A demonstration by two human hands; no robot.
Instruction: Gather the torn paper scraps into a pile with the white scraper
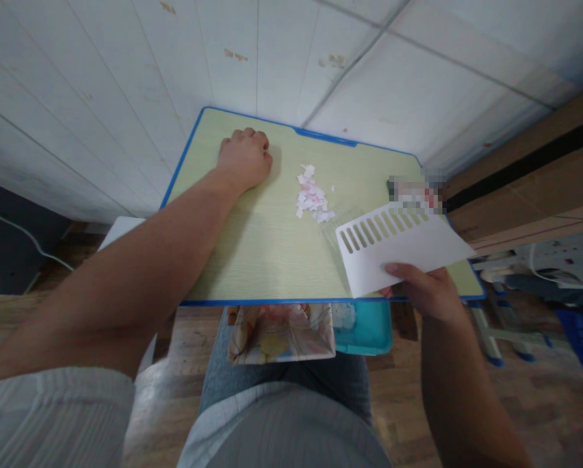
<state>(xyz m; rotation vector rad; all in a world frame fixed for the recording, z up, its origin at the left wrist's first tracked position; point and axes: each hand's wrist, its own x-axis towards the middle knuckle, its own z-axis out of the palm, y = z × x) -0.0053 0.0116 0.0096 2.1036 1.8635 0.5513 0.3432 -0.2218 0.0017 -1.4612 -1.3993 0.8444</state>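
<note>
My right hand [430, 289] grips a white sheet with a row of oval slots [374, 257], thumb on top, at the desk's front right. The sheet is tilted over a clear plastic piece [334, 237], most of which it covers. My left hand [246, 158] rests on the far left of the desk, its fingers curled in; whatever may be inside them is hidden. Between the hands lies a small heap of torn white and pink paper scraps [312, 195]. A few scraps sit apart from the heap.
The pale desk [257, 253] has a blue edge and stands against a white panelled wall [281, 58]. Below its front edge are a patterned open box [291, 348] and a turquoise tray [376, 331]. A cardboard box [530, 201] stands at the right, near a blurred-out object [415, 190].
</note>
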